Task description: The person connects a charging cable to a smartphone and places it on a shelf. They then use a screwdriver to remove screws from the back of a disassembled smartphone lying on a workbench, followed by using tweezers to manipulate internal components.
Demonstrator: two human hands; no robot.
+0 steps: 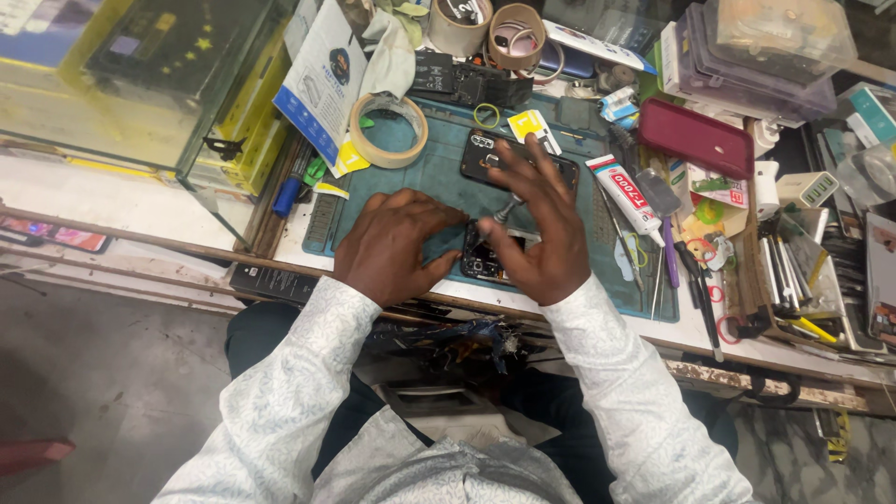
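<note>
Opened phone [485,257] sits at the near edge of the green mat [439,173], partly hidden under both hands. I read it as a small dark phone with its insides showing; detail is too small to say which part is being worked on.

My left hand [392,245] lies flat, fingers curled down, pressing on the phone's left side, on the mat. It grips nothing that I can see, just pins it. My right hand [537,229] is on the phone's right side, thumb and forefinger pinched around a thin metal tool [504,211], the other fingers spread out toward the far side of the mat. The tool tip seems to meet the phone's top edge; I cannot tell exactly where.

A second dark phone [495,154] lies on the mat farther back, partly under my right fingertips. A roll of tape [389,131] is on the mat's far left corner; a white glue tube [623,193] rests at its right edge.

To do this well, I judge: keep the left hand's pressure steady so the phone does not skate on the mat, hold the tool low and shallow, and use light force. A slip could gouge the insides or knock into the second phone.
</note>
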